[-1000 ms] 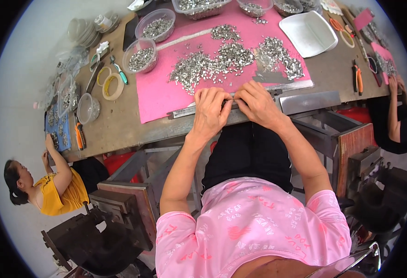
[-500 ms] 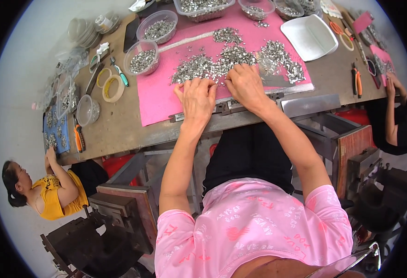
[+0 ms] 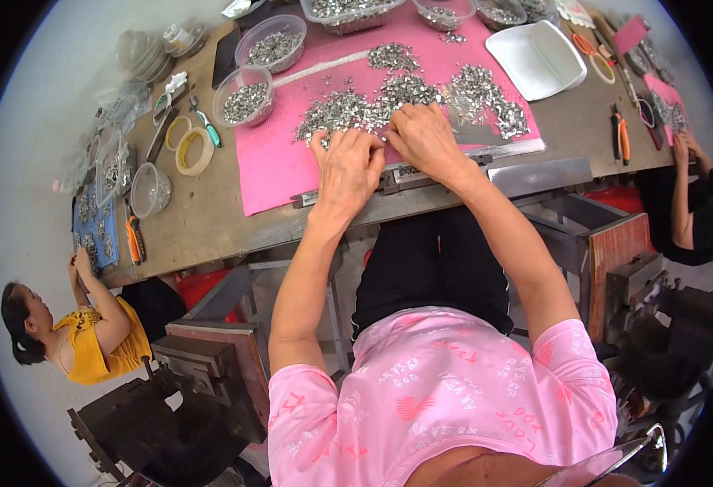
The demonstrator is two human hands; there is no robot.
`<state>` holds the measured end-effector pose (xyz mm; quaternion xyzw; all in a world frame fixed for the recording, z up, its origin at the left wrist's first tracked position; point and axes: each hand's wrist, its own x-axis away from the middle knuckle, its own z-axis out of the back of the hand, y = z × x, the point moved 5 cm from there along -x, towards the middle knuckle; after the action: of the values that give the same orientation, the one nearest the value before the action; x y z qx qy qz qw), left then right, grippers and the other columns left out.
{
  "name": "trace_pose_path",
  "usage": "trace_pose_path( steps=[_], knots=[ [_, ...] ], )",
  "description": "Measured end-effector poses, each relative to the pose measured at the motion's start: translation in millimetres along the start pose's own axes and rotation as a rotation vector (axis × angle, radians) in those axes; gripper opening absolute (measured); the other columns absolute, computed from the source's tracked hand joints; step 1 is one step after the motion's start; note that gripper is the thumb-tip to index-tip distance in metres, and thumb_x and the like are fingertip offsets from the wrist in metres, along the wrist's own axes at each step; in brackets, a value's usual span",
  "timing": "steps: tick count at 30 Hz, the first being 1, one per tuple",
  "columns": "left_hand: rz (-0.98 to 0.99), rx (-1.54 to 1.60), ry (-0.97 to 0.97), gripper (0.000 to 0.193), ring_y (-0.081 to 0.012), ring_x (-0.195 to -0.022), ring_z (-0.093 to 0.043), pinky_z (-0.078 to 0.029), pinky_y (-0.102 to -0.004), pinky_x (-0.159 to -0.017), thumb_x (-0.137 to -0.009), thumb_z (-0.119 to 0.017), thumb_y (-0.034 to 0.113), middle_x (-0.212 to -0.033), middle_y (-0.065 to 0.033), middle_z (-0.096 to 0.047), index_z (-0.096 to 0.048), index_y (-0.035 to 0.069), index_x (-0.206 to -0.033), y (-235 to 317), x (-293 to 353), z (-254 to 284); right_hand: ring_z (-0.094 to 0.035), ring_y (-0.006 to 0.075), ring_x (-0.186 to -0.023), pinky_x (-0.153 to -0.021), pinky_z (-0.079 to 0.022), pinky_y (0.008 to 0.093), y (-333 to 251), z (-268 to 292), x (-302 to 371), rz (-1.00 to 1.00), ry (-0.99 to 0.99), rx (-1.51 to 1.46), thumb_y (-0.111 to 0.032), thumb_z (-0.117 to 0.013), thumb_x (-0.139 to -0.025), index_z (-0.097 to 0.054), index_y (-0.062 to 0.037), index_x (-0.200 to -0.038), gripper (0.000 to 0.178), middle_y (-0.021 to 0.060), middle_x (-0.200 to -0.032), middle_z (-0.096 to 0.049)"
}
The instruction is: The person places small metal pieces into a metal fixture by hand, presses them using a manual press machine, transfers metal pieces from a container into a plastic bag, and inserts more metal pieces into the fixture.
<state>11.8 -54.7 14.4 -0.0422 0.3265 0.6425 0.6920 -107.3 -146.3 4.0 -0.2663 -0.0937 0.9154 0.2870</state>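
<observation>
My left hand (image 3: 346,169) and my right hand (image 3: 428,140) are close together at the near edge of a pile of small silvery metal pieces (image 3: 336,112). The pile lies on a pink ribbed mat (image 3: 269,166). Fingers of both hands are bent and drawn in, thumbs facing each other. Whatever lies between the fingertips is too small or hidden to name. Just under my wrists, a dark metal bar (image 3: 401,177) runs along the table's front edge. Right of my right hand is another heap of metal pieces (image 3: 486,97), with thin pin-like bits.
Clear tubs of metal pieces (image 3: 245,96) stand left and behind. A white tray (image 3: 536,61) sits back right. Tape rolls (image 3: 195,154), orange-handled pliers (image 3: 622,138) and a metal plate (image 3: 540,175) lie about. A person in yellow (image 3: 101,333) works left; another person's hands (image 3: 685,146) are at right.
My hands have come slightly closer together, the right one a little farther forward. The view has shifted slightly. The person at left has raised a hand and lifted the head.
</observation>
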Motion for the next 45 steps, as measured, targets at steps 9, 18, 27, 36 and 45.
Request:
trace_pose_path(
  steps=[9,18,27,36,45],
  knots=[
    [-0.037,0.196,-0.020,0.010,-0.0223,-0.087,-0.062,-0.037,-0.0497,-0.104,-0.081,-0.075,0.010,-0.088,-0.0024,-0.066,-0.069,0.008,-0.089,37.9,19.8,-9.0,-0.060,0.0299,-0.082,-0.077,-0.041,0.0401,11.3,33.7,32.1,-0.025,-0.014,-0.334,-0.009,-0.069,-0.088,-0.061,-0.0026,-0.086,0.010,0.0099,-0.083,-0.061],
    [-0.058,0.207,0.041,0.009,-0.0219,-0.085,-0.063,-0.035,-0.0506,-0.108,-0.084,-0.074,0.009,-0.086,-0.0024,-0.066,-0.071,0.009,-0.093,39.4,19.1,-8.7,-0.057,0.0284,-0.085,-0.079,-0.040,0.0394,8.0,44.8,63.6,0.038,0.077,-0.294,-0.009,-0.070,-0.089,-0.061,-0.0044,-0.091,0.011,0.0088,-0.089,-0.060],
    [0.151,-0.010,0.051,0.008,-0.0225,-0.086,-0.061,-0.032,-0.0498,-0.102,-0.086,-0.076,0.019,-0.085,-0.0024,-0.067,-0.073,0.013,-0.091,-5.9,0.3,-2.5,-0.059,0.0308,-0.088,-0.081,-0.043,0.0413,29.4,42.0,40.8,-0.024,-0.041,-0.142,-0.012,-0.069,-0.089,-0.063,-0.0036,-0.090,0.010,0.0110,-0.087,-0.060],
    [0.129,-0.030,-0.031,0.008,-0.0236,-0.090,-0.058,-0.031,-0.0539,-0.101,-0.086,-0.076,0.021,-0.085,-0.0016,-0.063,-0.074,0.015,-0.090,-2.4,-3.7,-3.8,-0.061,0.0334,-0.088,-0.079,-0.048,0.0449,32.2,51.7,46.6,-0.044,-0.008,-0.290,-0.008,-0.068,-0.088,-0.066,-0.0006,-0.089,0.008,0.0137,-0.086,-0.060],
    [0.180,-0.031,-0.022,0.013,-0.0220,-0.088,-0.060,-0.031,-0.0481,-0.099,-0.088,-0.077,0.026,-0.085,-0.0014,-0.064,-0.074,0.014,-0.091,-6.6,-1.3,-4.1,-0.061,0.0309,-0.092,-0.082,-0.046,0.0435,27.7,37.9,42.5,-0.058,-0.076,-0.173,-0.010,-0.069,-0.087,-0.067,-0.0042,-0.091,0.008,0.0113,-0.090,-0.060]
  ],
)
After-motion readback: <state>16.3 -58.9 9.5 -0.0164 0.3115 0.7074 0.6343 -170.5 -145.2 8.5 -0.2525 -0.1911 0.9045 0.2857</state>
